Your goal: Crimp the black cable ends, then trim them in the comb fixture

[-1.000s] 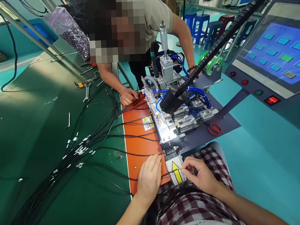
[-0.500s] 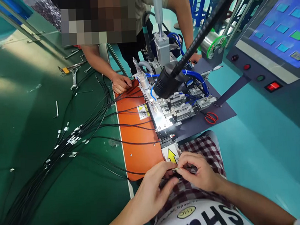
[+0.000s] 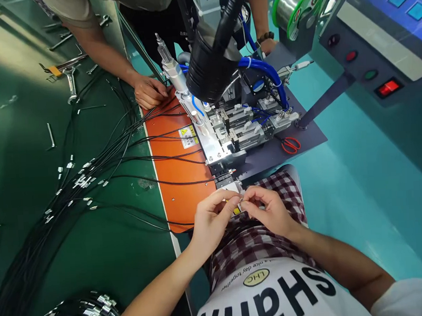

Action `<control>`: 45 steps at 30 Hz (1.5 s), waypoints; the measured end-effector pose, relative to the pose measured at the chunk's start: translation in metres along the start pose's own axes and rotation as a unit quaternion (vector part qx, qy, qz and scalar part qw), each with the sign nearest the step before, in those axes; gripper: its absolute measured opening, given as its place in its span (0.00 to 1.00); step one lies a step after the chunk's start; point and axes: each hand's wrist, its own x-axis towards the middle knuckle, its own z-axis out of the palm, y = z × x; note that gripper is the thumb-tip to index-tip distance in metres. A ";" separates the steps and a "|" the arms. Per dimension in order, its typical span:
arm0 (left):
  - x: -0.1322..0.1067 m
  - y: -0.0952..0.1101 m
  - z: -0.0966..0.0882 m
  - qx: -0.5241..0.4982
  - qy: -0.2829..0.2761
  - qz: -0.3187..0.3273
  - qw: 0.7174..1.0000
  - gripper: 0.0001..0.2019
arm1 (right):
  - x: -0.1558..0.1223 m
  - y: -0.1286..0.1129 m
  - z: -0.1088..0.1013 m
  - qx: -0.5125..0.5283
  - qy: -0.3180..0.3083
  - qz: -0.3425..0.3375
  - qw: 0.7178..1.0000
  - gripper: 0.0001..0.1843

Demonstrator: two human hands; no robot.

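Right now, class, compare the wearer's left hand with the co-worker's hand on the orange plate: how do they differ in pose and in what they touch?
The left hand is raised off the bench, fingertips pinched against the right hand around a small cable end. The co-worker's hand lies low on the far corner of the orange plate, fingers curled over black cables. Both are bare and beside the same machine.

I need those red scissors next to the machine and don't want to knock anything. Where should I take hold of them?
Probably by the red handle loops of the scissors. They lie flat on the dark mat, handles toward the open teal table, blades pointing at the machine. Come in from the right side with the right hand, clear of the blue hoses.
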 end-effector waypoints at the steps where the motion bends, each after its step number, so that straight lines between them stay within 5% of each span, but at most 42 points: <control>1: 0.001 -0.003 0.001 -0.014 0.007 -0.016 1.000 0.11 | 0.000 0.000 0.000 -0.009 0.000 -0.010 1.000 0.07; 8: 0.009 -0.021 -0.002 -0.110 0.012 -0.068 0.992 0.14 | 0.007 0.005 0.004 -0.053 0.017 -0.038 0.998 0.08; 15: 0.014 -0.019 -0.013 -0.059 -0.021 -0.066 0.996 0.11 | 0.013 0.003 0.002 -0.126 0.039 -0.090 0.987 0.07; 20: 0.017 -0.020 -0.013 -0.136 -0.021 -0.098 0.986 0.09 | 0.015 0.004 0.004 -0.107 0.034 -0.101 0.988 0.06; 33: 0.018 -0.026 -0.008 -0.229 0.034 -0.087 0.969 0.06 | 0.022 0.012 0.014 -0.066 0.028 -0.062 0.995 0.07; 40: 0.016 -0.031 -0.007 -0.199 0.056 -0.085 0.975 0.07 | 0.022 0.011 0.012 -0.122 0.024 -0.093 0.988 0.06; 45: 0.012 -0.032 -0.007 -0.166 0.054 -0.080 0.981 0.09 | 0.024 0.003 0.001 -0.117 -0.005 -0.040 0.992 0.03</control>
